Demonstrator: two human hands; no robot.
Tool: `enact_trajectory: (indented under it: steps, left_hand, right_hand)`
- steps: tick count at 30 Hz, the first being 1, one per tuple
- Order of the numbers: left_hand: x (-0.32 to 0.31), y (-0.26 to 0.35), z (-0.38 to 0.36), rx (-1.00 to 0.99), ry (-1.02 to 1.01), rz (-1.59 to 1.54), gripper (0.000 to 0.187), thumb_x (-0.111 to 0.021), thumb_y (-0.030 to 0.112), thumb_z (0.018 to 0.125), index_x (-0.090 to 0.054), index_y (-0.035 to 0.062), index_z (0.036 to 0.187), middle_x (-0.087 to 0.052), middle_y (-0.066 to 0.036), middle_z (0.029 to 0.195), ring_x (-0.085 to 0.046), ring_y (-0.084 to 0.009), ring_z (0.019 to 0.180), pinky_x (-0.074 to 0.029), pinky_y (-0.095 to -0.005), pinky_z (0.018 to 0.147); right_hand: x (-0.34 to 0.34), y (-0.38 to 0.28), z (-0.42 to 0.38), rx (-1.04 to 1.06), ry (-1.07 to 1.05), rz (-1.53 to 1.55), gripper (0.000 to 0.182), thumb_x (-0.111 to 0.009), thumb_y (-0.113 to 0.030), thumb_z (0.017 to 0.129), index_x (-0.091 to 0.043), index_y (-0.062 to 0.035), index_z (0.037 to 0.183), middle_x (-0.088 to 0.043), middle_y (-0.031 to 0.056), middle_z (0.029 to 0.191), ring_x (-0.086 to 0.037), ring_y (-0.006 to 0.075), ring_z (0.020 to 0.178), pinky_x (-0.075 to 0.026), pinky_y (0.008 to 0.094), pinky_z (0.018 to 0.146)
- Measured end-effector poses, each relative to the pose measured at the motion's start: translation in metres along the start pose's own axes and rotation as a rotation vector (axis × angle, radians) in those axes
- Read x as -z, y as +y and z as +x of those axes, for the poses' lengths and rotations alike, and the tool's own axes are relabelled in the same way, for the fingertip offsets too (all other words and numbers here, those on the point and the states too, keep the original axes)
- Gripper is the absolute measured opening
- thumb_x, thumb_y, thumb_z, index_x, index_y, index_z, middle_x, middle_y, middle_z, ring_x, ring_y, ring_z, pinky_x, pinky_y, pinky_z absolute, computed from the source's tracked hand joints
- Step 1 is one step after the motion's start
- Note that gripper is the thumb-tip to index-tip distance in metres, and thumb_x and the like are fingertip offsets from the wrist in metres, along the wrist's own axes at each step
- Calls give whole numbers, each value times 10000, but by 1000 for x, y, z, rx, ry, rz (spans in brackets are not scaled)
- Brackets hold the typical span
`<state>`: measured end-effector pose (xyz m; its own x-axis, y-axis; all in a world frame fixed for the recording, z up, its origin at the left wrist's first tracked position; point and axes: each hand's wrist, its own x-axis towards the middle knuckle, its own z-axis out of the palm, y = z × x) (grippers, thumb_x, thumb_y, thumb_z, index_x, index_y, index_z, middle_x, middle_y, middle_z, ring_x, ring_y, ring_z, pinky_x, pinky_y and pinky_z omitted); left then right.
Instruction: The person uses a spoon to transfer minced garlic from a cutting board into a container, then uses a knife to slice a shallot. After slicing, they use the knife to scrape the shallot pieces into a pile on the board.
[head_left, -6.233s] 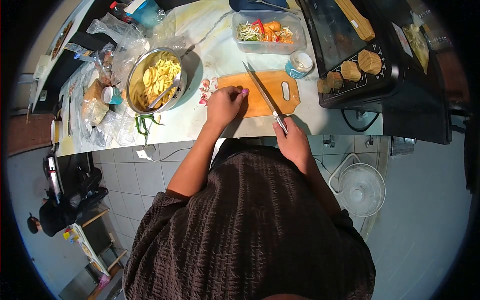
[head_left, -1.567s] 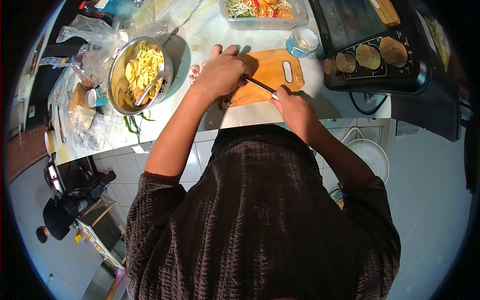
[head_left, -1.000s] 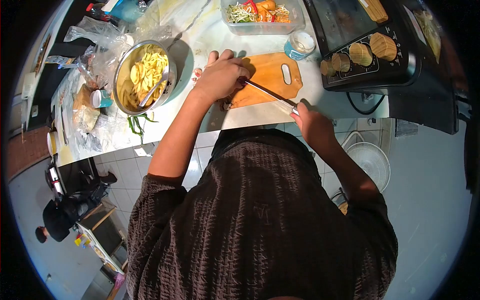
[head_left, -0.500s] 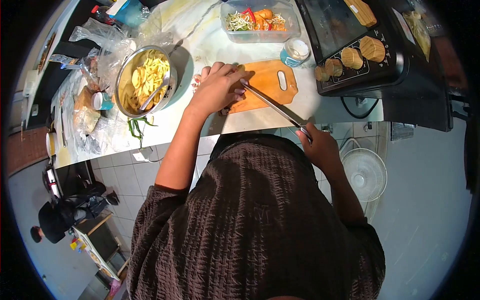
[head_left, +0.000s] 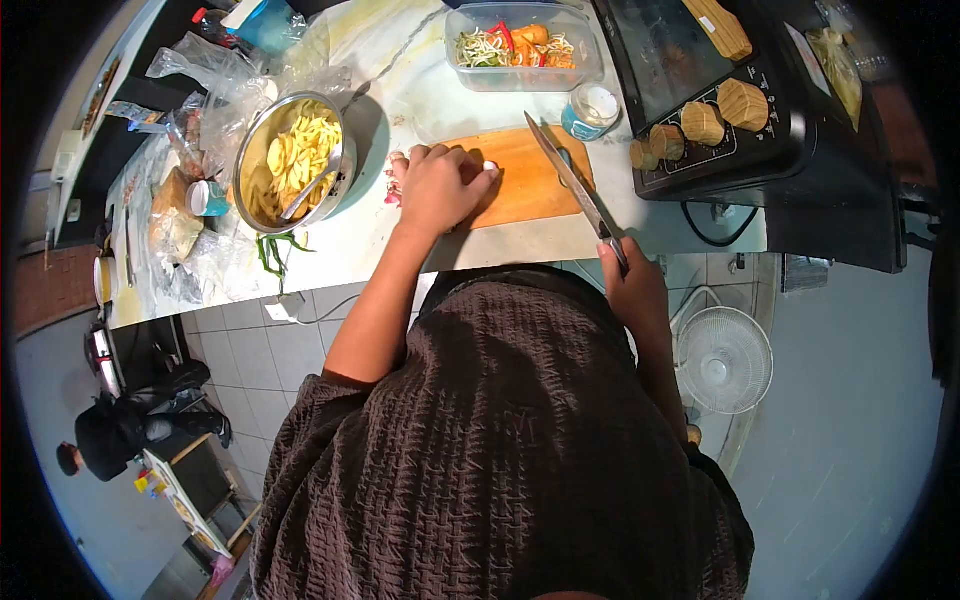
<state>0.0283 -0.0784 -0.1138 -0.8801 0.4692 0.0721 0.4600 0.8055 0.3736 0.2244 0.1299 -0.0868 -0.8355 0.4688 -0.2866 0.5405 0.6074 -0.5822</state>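
My right hand is wrapped round the handle of a long kitchen knife. Its blade points away from me, slanting over the right side of the wooden cutting board. On the board's left part rests my left hand, fingers curled and thumb drawn in. A small white spot shows at its fingertips, too small to name; what lies under the palm is hidden. Just left of that hand are small reddish peel-like bits on the counter.
A steel bowl of sliced yellow food with a spoon stands left, green chillies below it. Behind the board are a plastic container of vegetables and a small tub. A black oven borders the right; plastic bags lie far left.
The knife has swung away from my left hand, its tip now toward the board's far right side. My left hand has shifted slightly, fingers more curled.
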Motion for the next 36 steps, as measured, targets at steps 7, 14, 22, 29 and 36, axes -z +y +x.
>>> enact_trajectory:
  steps: [7,14,22,29,36]
  left_hand:
    - [-16,19,1,55,53,115,287,-693,390,824,-737,107,793,-692,-84,903,-543,-315,1000,-335,-533,891]
    - [-20,31,-6,-43,79,95,293,-723,394,788,-716,107,847,-675,-73,900,-535,-291,965,-327,-482,841]
    - [-18,23,-5,-94,90,-24,255,-705,349,825,-723,111,917,-667,-68,941,-531,-290,967,-325,-466,825]
    - [-22,24,1,-116,76,-6,196,-672,297,888,-762,126,919,-664,-53,939,-511,-288,991,-323,-481,838]
    - [-20,35,-5,4,-14,15,189,-697,299,858,-770,127,887,-673,-52,899,-516,-296,985,-330,-490,837]
  right_hand:
    - [-3,0,5,10,12,2,325,-547,-380,988,-581,-58,947,-672,231,784,-656,465,784,-497,524,667]
    - [-11,1,10,51,91,49,351,-583,-337,975,-568,-4,867,-590,225,709,-601,411,657,-445,436,599]
    - [-16,0,5,-2,12,81,353,-564,-359,985,-565,-13,914,-623,246,774,-627,459,776,-462,455,625]
    - [-29,-2,-2,93,-44,90,288,-505,-323,1006,-547,-40,967,-656,256,788,-643,470,776,-503,542,656]
    - [-36,-17,0,124,-212,-37,268,-479,-284,1006,-506,-18,993,-636,279,719,-634,494,720,-504,578,692]
